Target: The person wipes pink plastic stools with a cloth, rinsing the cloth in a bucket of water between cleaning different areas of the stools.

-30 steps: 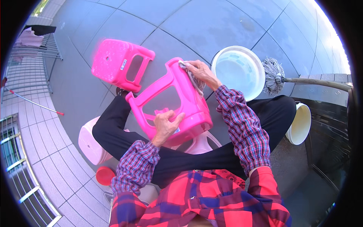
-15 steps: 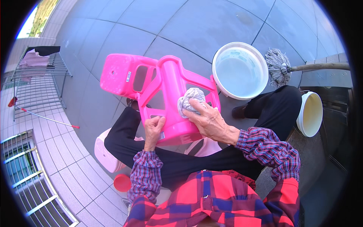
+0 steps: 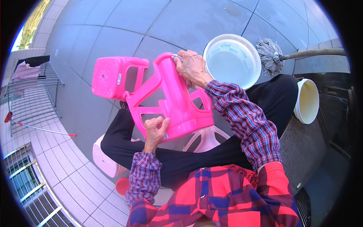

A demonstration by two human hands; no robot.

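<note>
A bright pink plastic stool (image 3: 175,100) lies tipped on its side across my lap. My left hand (image 3: 155,130) is closed round the stool's near edge, thumb on top. At the far right end of the stool, my right hand (image 3: 192,69) presses a pale checked cloth (image 3: 188,82) against the leg; most of the cloth is hidden under the palm. Just beyond, on the left, a second pink stool (image 3: 106,77) with a speckled, wet-looking seat lies on the floor.
To the right stands a white basin (image 3: 257,72) of water, with a grey string mop (image 3: 270,56) beside it. A cream bucket (image 3: 307,101) is by my right knee. Pale pink stools (image 3: 107,160) are below my legs. A wire rack (image 3: 36,79) stands at the left.
My right hand has slid the cloth away from me, from the middle of the stool's side up to its far end. The left hand keeps its grip; the view has shifted slightly.
</note>
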